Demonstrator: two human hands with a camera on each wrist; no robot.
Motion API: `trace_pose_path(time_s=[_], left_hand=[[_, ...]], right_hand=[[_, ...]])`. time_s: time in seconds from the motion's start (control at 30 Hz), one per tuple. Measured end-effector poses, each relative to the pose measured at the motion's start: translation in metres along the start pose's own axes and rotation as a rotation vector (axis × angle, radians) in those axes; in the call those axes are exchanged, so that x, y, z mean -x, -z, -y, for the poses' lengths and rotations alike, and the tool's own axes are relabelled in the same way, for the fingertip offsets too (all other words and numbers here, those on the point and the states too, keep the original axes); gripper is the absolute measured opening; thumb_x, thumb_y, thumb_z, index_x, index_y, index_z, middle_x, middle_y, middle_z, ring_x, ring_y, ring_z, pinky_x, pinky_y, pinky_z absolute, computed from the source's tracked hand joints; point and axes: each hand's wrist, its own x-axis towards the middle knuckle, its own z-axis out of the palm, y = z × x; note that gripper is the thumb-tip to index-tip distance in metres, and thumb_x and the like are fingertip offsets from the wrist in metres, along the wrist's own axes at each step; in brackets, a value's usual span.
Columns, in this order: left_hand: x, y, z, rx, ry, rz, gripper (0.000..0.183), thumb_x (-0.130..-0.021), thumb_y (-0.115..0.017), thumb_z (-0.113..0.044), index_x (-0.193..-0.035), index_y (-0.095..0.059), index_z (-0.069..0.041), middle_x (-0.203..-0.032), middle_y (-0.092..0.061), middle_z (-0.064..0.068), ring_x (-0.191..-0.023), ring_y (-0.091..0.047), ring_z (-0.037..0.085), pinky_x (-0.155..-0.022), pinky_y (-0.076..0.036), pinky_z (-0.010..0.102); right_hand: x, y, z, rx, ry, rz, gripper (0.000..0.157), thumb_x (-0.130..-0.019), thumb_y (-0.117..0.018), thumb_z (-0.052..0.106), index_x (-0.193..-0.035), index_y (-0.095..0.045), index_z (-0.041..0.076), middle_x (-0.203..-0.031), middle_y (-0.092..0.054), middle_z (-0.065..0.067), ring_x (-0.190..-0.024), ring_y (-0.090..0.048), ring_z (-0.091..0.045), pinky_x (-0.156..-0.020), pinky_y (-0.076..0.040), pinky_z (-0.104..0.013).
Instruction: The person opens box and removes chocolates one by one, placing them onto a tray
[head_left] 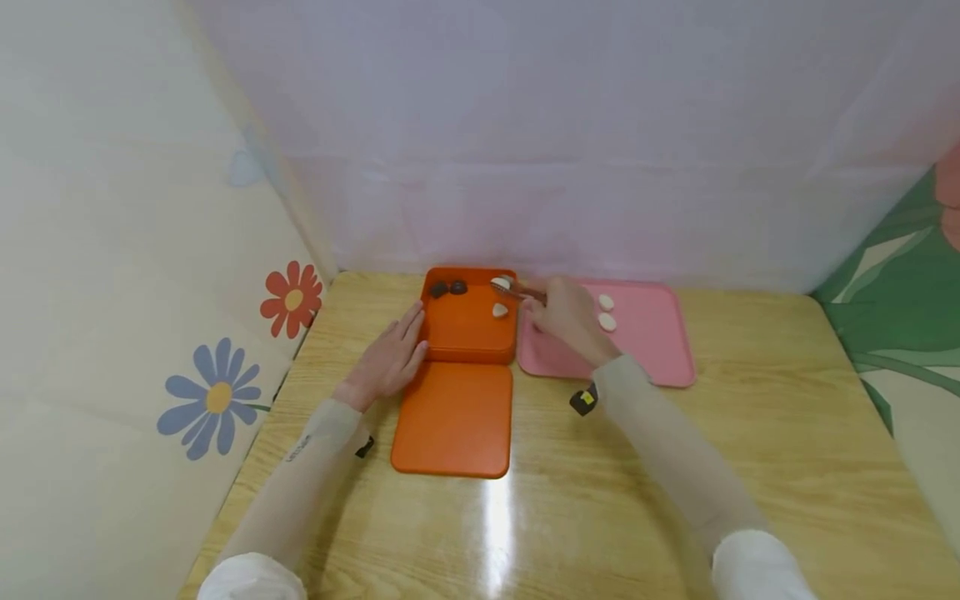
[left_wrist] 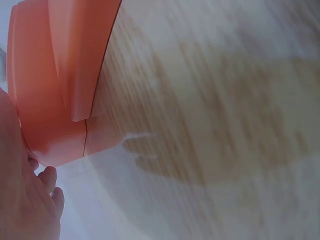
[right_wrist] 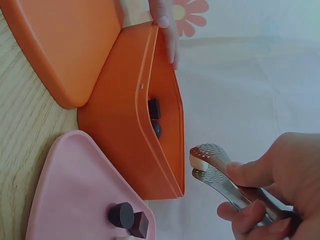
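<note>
My right hand (head_left: 567, 315) grips metal tongs (right_wrist: 231, 194) with perforated ends. Between those ends sits a small white piece (right_wrist: 198, 162), like a chocolate, held at the back right of an open orange box (head_left: 468, 333). Another white piece (head_left: 500, 311) lies inside the box on the right, and two dark pieces (head_left: 448, 288) lie at its back left. Fingers extended, my left hand (head_left: 386, 360) rests against the box's left side.
An orange lid (head_left: 453, 421) lies flat in front of the box. On the right, a pink tray (head_left: 652, 333) bears two white oval pieces (head_left: 607, 312); dark pieces (right_wrist: 121, 215) show on it in the right wrist view. Cloth hangs behind the wooden table (head_left: 757, 400).
</note>
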Motion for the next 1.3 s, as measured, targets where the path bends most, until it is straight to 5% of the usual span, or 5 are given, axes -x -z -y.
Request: trace_pose_path(time_s=[0.3,0.5,0.77,1.0,1.3], left_hand=[[-0.001,-0.002,-0.001,0.004,0.004,-0.007,0.065,-0.117,-0.036,-0.031,-0.167,-0.021,0.007,-0.179,-0.011,0.019,-0.162,-0.026,0.038,-0.132,-0.022,0.058],[-0.003,-0.002,-0.001,0.003,0.007,-0.003,0.065,-0.118,-0.034,-0.033,-0.169,-0.019,0.005,-0.18,-0.01,0.017,-0.164,-0.023,0.036,-0.133,-0.02,0.056],[-0.002,-0.005,0.002,0.017,-0.014,-0.037,0.064,-0.117,-0.038,-0.031,-0.167,-0.024,0.007,-0.179,-0.015,0.02,-0.162,-0.026,0.039,-0.132,-0.022,0.058],[0.001,-0.004,0.003,0.004,-0.061,-0.072,0.06,-0.116,-0.041,-0.027,-0.164,-0.031,0.008,-0.177,-0.02,0.021,-0.163,-0.025,0.037,-0.131,-0.023,0.057],[0.001,-0.003,0.001,-0.049,-0.123,-0.054,0.058,-0.117,-0.043,-0.029,-0.165,-0.036,0.002,-0.176,-0.028,0.017,-0.164,-0.022,0.037,-0.13,-0.024,0.06]], right_hand=[[0.014,0.015,-0.013,0.027,0.013,-0.066,0.029,-0.104,-0.07,0.025,-0.129,-0.079,0.014,-0.084,-0.076,-0.004,-0.054,-0.053,-0.014,-0.043,-0.037,-0.026],[0.022,0.023,-0.027,0.018,0.03,-0.077,0.033,-0.104,-0.07,0.024,-0.134,-0.077,0.014,-0.069,-0.061,-0.002,-0.051,-0.04,-0.011,-0.043,-0.03,-0.026],[0.038,0.032,-0.051,0.031,0.008,-0.136,0.025,-0.102,-0.073,0.028,-0.109,-0.082,0.006,-0.067,-0.061,-0.003,-0.05,-0.042,-0.012,-0.041,-0.032,-0.026],[0.049,0.036,-0.077,0.051,0.015,-0.206,0.03,-0.102,-0.072,0.026,-0.123,-0.08,0.006,-0.083,-0.068,-0.011,-0.057,-0.047,-0.016,-0.045,-0.035,-0.028],[0.058,0.046,-0.098,0.037,-0.012,-0.215,0.028,-0.101,-0.073,0.022,-0.121,-0.081,0.005,-0.082,-0.07,-0.011,-0.056,-0.051,-0.015,-0.045,-0.038,-0.026]])
